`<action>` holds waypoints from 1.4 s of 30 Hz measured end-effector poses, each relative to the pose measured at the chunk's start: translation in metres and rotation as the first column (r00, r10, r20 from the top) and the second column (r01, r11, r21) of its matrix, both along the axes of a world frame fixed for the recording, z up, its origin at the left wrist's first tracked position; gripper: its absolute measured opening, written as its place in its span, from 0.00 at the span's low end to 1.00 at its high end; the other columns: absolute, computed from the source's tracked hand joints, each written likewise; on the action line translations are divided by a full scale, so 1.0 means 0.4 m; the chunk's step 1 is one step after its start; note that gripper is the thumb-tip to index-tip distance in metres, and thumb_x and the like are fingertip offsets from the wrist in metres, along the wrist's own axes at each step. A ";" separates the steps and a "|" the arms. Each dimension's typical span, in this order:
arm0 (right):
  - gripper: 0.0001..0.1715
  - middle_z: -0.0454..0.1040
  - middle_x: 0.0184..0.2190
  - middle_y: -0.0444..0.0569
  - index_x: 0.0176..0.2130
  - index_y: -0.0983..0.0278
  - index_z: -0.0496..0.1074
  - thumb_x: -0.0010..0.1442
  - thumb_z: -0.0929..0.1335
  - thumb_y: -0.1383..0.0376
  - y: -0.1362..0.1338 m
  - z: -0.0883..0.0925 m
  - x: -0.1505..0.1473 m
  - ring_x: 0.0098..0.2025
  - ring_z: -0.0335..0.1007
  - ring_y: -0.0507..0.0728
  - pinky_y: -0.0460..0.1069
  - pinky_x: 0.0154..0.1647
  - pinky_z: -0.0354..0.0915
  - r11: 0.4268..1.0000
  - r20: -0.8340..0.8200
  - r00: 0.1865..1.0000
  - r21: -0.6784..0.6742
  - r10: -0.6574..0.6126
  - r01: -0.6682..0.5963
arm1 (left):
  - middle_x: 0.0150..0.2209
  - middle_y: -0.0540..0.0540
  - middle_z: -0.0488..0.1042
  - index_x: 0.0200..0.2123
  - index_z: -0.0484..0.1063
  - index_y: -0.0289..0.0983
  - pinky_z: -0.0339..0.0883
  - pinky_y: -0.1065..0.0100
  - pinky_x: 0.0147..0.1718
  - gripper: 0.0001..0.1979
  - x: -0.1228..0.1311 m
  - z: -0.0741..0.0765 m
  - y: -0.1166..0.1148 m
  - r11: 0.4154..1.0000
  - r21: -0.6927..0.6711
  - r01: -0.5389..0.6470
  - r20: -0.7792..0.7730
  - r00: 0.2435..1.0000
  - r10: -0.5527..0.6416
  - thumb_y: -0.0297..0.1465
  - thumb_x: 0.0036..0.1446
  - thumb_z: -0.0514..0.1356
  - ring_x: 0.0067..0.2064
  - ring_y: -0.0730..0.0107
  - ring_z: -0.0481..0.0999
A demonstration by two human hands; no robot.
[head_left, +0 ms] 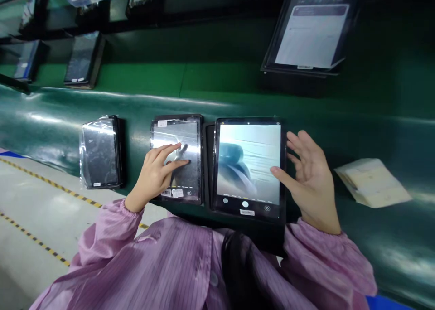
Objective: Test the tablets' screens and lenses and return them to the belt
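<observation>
We've camera screens up on left tablet (pixel 186 174) and right tablet (pixel 247 165); fingers spread on our left hand (pixel 155 173), wide on our right hand (pixel 310 178), neither gripping; what's left, unclear.

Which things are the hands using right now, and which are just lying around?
Being used, it seems:
left tablet, with the left hand over its screen
right tablet, lit up, with the right hand at its side

Probably just lying around:
wrapped tablet, far left
pale bundle, on the right
lit tablet, at the back right
</observation>
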State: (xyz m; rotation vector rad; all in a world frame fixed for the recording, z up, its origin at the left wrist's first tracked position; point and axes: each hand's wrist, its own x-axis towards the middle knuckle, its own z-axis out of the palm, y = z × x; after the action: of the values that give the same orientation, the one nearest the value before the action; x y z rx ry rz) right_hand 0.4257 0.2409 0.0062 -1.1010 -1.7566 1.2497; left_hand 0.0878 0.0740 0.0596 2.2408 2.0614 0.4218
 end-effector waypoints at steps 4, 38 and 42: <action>0.47 0.61 0.72 0.48 0.72 0.43 0.55 0.61 0.75 0.60 -0.001 -0.008 0.002 0.72 0.58 0.66 0.70 0.69 0.63 1.000 -0.016 0.999 0.003 0.028 -0.028 | 0.65 0.44 0.72 0.54 0.78 0.51 0.65 0.47 0.55 0.25 0.006 -0.004 0.002 1.000 0.019 -0.005 0.001 1.000 0.005 0.20 0.66 0.51 0.63 0.50 0.71; 0.70 0.60 0.69 0.58 0.74 0.56 0.47 0.47 0.84 0.59 -0.074 -0.041 -0.048 0.71 0.55 0.72 0.68 0.71 0.56 0.998 0.411 0.911 0.055 -0.011 -0.013 | 0.73 0.34 0.60 0.76 0.41 0.45 0.54 0.48 0.72 0.60 -0.081 -0.205 -0.102 0.748 -0.081 -0.658 0.526 0.610 0.593 0.36 0.50 0.76 0.73 0.47 0.62; 0.70 0.60 0.70 0.60 0.74 0.60 0.49 0.45 0.84 0.63 0.118 -0.033 -0.205 0.71 0.54 0.71 0.67 0.73 0.52 0.993 0.367 0.930 0.120 -0.033 -0.012 | 0.70 0.33 0.64 0.74 0.47 0.41 0.56 0.49 0.72 0.59 -0.191 -0.219 0.138 0.737 0.034 -0.675 0.625 0.590 0.511 0.37 0.47 0.77 0.72 0.47 0.65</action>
State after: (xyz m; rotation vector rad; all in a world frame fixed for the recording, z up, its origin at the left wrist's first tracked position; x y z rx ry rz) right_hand 0.3437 0.2880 -0.0071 -1.3366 -2.0694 0.9571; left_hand 0.0113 0.1292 -0.0282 1.1294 2.4018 1.3205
